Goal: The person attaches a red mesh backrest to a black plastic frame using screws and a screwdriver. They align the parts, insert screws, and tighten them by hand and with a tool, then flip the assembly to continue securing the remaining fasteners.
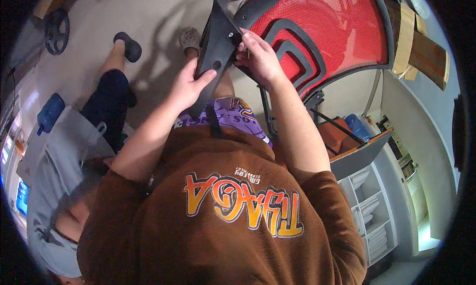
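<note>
A flat black chair armrest piece (213,47), with a round hole and a shiny bolt (230,35) in it, stands upright over my lap. My left hand (187,89) is closed around its left edge, thumb lying on the near face. On its other side, my right hand (263,61) has its fingers bent together beside the bolt. A small metallic thing shows between those fingers, too small to name. Behind them is the red mesh backrest (342,24) of a chair, with a black frame and looped black supports. Where the armrest piece meets the chair is partly hidden.
Close by on the left sits another person in a grey top (64,146), one leg stretched forward. A cardboard piece (429,62) is at the upper right. On the right are a wood-edged table (362,148) and white shelves (369,205) with stacked contents.
</note>
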A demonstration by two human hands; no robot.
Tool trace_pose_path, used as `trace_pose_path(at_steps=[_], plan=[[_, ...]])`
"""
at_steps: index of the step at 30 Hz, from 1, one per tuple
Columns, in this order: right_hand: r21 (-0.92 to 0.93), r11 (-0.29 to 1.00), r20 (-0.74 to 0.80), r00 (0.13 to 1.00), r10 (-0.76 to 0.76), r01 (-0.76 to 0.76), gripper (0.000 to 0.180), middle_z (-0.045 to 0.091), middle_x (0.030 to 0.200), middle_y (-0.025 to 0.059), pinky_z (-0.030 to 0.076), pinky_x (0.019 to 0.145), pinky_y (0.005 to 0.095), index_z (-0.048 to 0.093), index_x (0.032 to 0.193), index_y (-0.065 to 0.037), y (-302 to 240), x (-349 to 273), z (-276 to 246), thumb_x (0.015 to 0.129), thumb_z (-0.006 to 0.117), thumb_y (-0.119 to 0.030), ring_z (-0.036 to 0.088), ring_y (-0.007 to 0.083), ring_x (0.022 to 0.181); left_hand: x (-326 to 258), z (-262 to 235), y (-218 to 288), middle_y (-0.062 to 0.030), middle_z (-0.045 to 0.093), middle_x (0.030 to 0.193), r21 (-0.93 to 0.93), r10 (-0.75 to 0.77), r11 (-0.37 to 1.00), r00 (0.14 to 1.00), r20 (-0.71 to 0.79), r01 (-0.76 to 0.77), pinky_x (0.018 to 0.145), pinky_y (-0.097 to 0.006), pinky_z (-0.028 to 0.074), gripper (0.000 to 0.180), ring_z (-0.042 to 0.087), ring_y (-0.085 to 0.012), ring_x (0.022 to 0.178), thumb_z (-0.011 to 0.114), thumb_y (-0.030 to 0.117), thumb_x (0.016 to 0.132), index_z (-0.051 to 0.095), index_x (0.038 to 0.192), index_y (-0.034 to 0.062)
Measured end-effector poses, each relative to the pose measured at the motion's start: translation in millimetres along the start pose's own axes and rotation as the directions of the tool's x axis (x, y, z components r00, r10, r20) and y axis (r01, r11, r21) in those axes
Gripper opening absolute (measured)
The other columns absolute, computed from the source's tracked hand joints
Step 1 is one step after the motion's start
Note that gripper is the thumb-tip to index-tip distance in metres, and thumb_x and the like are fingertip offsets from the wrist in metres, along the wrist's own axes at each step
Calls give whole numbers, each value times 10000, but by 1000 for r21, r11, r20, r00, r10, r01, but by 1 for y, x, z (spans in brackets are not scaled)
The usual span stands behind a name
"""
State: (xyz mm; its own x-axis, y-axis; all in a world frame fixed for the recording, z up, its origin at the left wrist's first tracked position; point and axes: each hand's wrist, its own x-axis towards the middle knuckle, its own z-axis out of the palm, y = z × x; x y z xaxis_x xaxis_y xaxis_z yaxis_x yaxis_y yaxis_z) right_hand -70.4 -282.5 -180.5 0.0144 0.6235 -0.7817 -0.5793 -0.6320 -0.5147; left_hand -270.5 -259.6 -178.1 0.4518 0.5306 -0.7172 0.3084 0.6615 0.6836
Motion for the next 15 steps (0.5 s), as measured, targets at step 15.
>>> trace_pose_path(at_steps=[15], plan=[[432, 892, 317, 948, -12, -133, 357, 613, 919, 14, 471, 748, 351, 555, 1086, -92, 15, 12, -21, 959, 370, -369, 565, 143, 784, -12, 13, 14, -32, 598, 956, -108, 11, 994, 997, 76, -3, 736, -233, 459, 297, 544, -77, 822, 623, 138, 863, 517, 1101, -6]])
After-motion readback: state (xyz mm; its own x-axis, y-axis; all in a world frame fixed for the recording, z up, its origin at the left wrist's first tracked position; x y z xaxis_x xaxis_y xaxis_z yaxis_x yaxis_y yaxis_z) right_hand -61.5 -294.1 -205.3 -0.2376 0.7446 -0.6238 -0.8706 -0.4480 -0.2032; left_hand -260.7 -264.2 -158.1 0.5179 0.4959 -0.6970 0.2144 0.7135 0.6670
